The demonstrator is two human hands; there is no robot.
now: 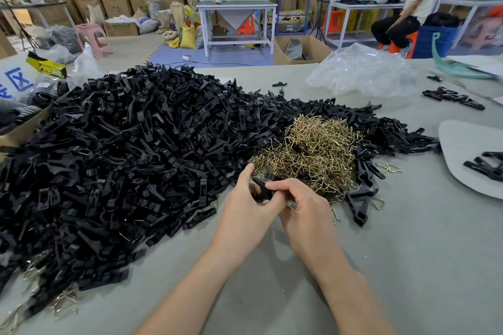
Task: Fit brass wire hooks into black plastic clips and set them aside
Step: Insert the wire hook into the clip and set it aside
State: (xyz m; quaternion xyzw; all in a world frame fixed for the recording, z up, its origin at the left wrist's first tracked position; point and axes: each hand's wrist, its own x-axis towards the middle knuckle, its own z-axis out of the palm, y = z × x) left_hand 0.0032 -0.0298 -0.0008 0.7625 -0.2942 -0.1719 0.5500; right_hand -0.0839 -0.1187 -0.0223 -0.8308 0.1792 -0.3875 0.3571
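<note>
Clip: black clip (262,189) sat betw. both hands, just above table (272,280).
L: left hand (246,204) curled round clip's near end.
R: right hand (302,207) pinched clip from top w/ thumb & forefinger.
Hooks: brass hooks (313,149) heaped just beyond hands.
Heap: loose clips pile (136,144) spread to left & behind hooks.
Box L: cardboard box (16,133) at table's left edge, black parts inside.
Floor: open carton (299,49) beyond table, grey stuff inside.
Pad: grey pad (462,149) at right, few clips on it.
</note>
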